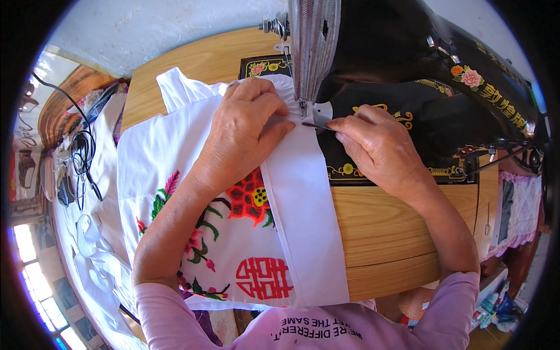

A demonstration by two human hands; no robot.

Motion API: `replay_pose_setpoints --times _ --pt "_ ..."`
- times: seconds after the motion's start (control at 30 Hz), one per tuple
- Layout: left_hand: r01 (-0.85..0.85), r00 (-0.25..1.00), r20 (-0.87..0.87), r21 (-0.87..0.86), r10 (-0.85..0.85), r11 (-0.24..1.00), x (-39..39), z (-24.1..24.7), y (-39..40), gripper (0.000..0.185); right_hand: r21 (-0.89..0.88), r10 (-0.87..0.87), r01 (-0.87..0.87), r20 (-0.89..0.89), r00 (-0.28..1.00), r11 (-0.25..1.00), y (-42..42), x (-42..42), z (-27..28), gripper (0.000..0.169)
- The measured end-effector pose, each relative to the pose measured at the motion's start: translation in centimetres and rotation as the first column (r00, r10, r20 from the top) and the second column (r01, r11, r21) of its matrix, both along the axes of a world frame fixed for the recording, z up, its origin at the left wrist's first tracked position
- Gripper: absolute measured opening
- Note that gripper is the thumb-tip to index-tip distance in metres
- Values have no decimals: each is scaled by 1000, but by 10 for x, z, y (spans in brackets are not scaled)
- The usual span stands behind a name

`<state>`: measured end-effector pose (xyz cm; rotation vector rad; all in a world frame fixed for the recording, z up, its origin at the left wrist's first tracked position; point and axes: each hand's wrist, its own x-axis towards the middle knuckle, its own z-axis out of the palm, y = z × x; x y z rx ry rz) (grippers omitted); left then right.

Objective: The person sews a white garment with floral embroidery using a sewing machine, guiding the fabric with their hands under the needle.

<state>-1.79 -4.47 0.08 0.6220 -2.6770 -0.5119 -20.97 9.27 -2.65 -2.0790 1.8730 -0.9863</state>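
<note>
A white cloth (pixel 306 210) with colourful floral embroidery and a red character motif lies over the wooden sewing table, its upper part gathered beneath the presser foot (pixel 302 109) of a black sewing machine (pixel 376 43). My left hand (pixel 247 127) presses on the cloth just left of the foot, fingers bent and the thumb pointing toward it. Between the thumb and fingers of my right hand (pixel 376 146) is a thin, dark, pointed tool (pixel 316 126); its exact kind is unclear. The tool's tip reaches the cloth just below the foot.
The wooden tabletop (pixel 385 218) extends around the machine's black, gold-decorated bed (pixel 372 148). At the left, a coiled black cable (pixel 83 153) and white ribbon (pixel 92 253) lie on pale fabric. A bluish-white wall (pixel 175 26) rises behind the table.
</note>
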Motion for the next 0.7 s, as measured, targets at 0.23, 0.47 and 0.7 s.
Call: replay_pose_setpoints --times 0.23,0.47,0.7 --pt "12 1000 -29 -11 -13 1000 0 -1 0 12 1 -7 7 -18 1000 1000 -1 1 1 13" --pt "25 999 -35 -14 -25 1000 0 -1 -1 12 -17 -17 17 -14 1000 1000 -2 3 -2 12" --pt "74 997 -22 -56 -75 996 2 2 -2 15 -49 -46 44 -34 998 998 -3 6 -7 11"
